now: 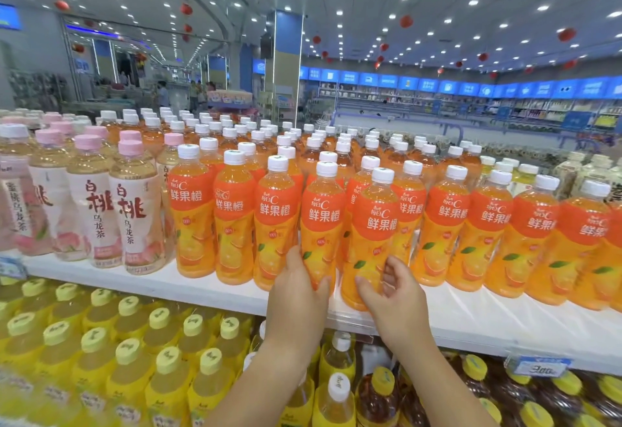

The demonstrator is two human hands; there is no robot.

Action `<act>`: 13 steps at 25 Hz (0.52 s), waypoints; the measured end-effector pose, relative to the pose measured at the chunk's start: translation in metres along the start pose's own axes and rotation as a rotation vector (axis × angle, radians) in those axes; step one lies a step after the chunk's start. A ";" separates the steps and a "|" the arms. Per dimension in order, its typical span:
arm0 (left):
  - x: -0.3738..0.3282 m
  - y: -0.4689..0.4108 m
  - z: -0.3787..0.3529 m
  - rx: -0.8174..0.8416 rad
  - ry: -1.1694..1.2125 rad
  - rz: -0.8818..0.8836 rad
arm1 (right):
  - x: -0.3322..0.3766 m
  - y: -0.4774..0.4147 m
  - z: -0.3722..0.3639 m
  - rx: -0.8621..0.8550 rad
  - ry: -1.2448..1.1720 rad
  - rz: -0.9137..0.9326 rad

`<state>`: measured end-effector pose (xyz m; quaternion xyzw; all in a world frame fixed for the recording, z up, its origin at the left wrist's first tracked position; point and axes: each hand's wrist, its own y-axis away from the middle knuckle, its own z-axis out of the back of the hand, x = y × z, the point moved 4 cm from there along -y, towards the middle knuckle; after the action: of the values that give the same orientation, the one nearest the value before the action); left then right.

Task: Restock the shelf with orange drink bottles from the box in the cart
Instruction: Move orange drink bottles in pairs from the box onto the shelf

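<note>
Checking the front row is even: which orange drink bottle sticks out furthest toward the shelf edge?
The white-capped orange plastic bottle in the right hand; its base comes nearer the white shelf's edge than any neighbour's.

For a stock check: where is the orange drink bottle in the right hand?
In the head view the right hand holds this orange drink bottle at the front of the white shelf, near centre, right of the second bottle in the left hand.

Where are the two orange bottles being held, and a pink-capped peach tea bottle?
Left-held orange plastic drink bottle (323, 206): head view, red-orange label; left hand (296, 295) grips it.
Right-held orange plastic drink bottle (377, 213): head view, red-orange label; right hand (393, 295) grips it.
Pink-capped clear plastic tea bottle (134, 221): head view, pale label.
</note>
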<state>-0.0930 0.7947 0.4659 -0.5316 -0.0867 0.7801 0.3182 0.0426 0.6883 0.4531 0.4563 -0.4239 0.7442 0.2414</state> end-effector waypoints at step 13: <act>-0.006 -0.005 -0.001 0.034 -0.225 -0.012 | -0.002 -0.003 -0.011 -0.001 -0.120 -0.030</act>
<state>-0.0884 0.7952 0.4720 -0.4347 -0.1120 0.8344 0.3199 0.0405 0.6991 0.4501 0.5065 -0.4311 0.7114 0.2270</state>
